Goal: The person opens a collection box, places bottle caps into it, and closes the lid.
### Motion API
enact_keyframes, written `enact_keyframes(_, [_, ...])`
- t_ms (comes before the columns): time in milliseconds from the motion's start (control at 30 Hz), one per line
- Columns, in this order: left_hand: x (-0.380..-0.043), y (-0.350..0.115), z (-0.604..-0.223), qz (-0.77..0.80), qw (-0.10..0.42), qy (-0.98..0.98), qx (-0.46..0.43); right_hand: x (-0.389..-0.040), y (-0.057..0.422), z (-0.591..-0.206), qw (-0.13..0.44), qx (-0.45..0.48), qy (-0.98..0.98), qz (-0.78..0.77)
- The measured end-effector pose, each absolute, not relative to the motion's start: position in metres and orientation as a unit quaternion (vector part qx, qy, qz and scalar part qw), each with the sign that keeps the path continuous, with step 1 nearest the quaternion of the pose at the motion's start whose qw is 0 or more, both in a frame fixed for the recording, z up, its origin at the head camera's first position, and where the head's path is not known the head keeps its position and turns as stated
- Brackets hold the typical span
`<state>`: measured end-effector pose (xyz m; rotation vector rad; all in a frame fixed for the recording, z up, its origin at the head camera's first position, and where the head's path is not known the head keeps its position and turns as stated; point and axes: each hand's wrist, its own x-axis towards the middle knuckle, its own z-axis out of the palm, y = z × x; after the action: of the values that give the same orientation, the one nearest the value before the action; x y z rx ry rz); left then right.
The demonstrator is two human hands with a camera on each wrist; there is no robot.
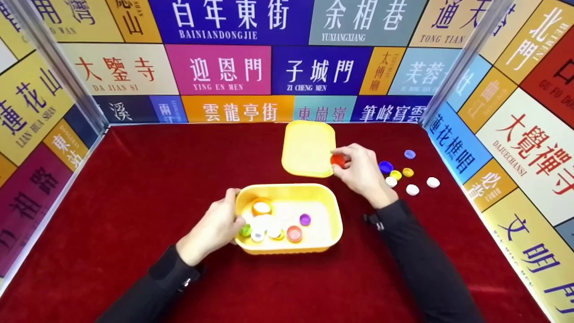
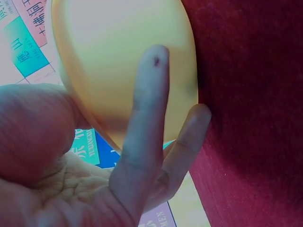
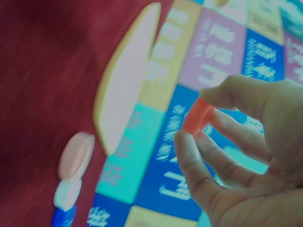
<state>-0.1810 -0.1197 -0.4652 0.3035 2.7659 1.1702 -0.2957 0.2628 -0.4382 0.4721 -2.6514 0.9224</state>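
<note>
Pinching the red cap [image 1: 337, 160] in my right hand [image 1: 360, 169], I'm holding it out there at one o'clock from the yellow box [image 1: 323, 229], near the lid [image 1: 307, 149]; my left hand [image 1: 217, 224] is gripping the box's nine-o'clock side, with caps [image 1: 294, 233] lying inside.

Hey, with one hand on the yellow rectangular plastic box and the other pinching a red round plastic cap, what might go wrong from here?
The right hand pinches the red round plastic cap in the air, so it might slip and drop. The left hand grips the yellow rectangular plastic box at one end, so a tug could shift it.
</note>
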Motion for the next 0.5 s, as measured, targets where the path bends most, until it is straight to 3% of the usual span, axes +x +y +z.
enact_keyframes(233, [-0.182, -0.120, -0.466, 0.385, 0.054, 0.915, 0.107, -0.259, 0.244, -0.428, 0.133, 0.209, -0.907, 0.341])
enact_keyframes(500, [-0.183, -0.120, -0.468, 0.383, 0.056, 0.916, 0.102, -0.229, 0.225, -0.426, 0.073, 0.292, -0.903, 0.307])
